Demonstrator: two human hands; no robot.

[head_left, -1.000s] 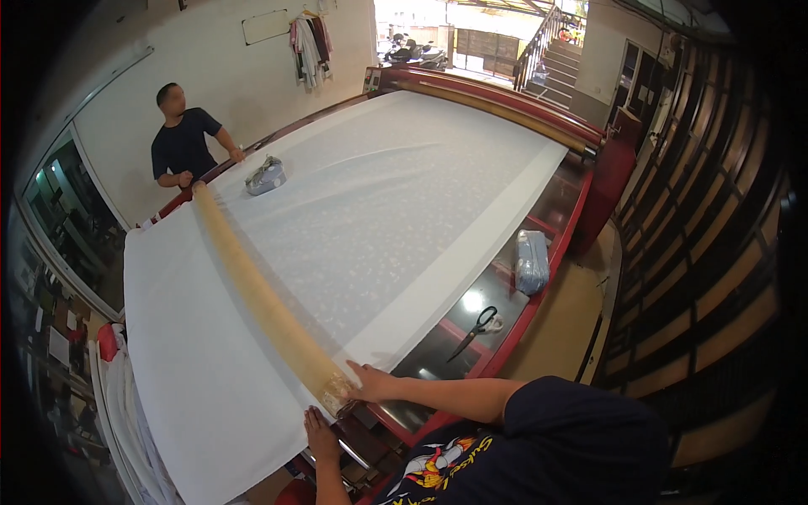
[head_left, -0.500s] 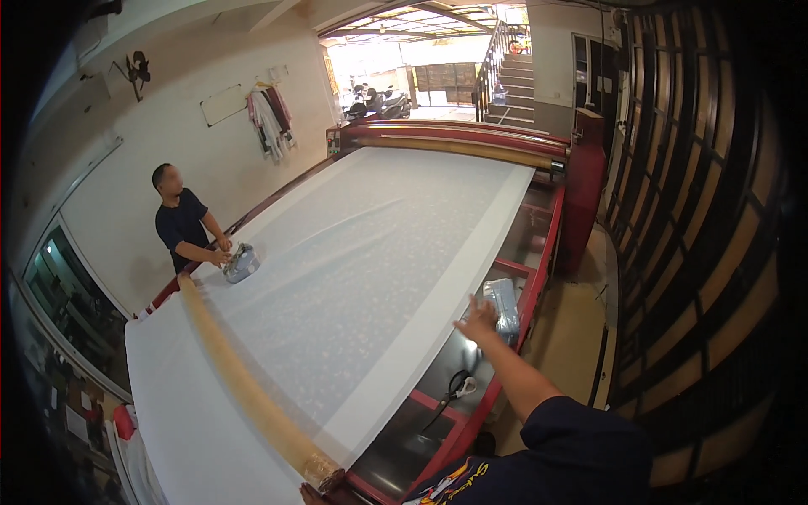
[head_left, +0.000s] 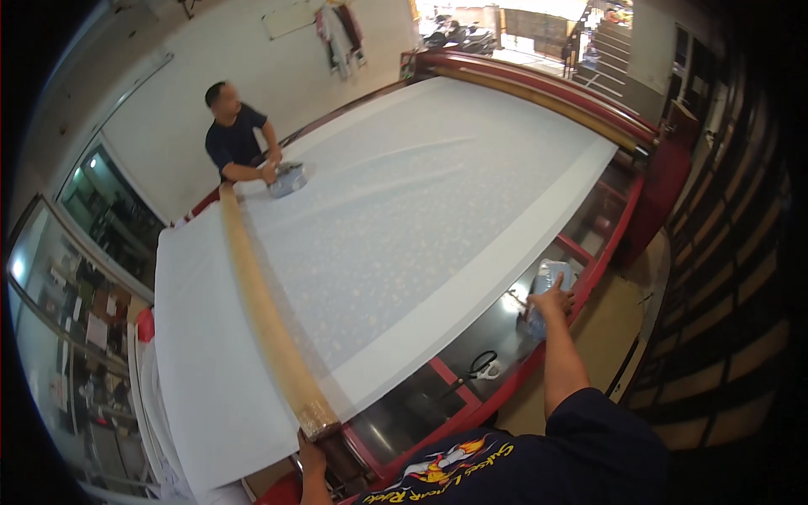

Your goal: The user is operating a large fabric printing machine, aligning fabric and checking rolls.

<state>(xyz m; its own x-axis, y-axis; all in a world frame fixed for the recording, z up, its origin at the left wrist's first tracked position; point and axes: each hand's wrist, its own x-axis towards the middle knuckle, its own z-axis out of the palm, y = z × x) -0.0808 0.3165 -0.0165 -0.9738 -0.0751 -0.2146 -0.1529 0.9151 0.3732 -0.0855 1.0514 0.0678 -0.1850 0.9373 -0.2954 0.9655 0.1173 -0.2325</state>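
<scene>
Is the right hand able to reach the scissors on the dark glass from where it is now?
Probably yes: the right hand rests on a plastic-wrapped bundle, and the scissors lie uncovered nearby on the same glass.

White cloth [head_left: 404, 219] with faint pale speckles covers table. Table frame [head_left: 606, 252] red. Long roll [head_left: 261, 311] tan. Scissors [head_left: 481, 367] black and white near table's right edge. Co-worker's shirt [head_left: 231, 143] dark blue.
</scene>
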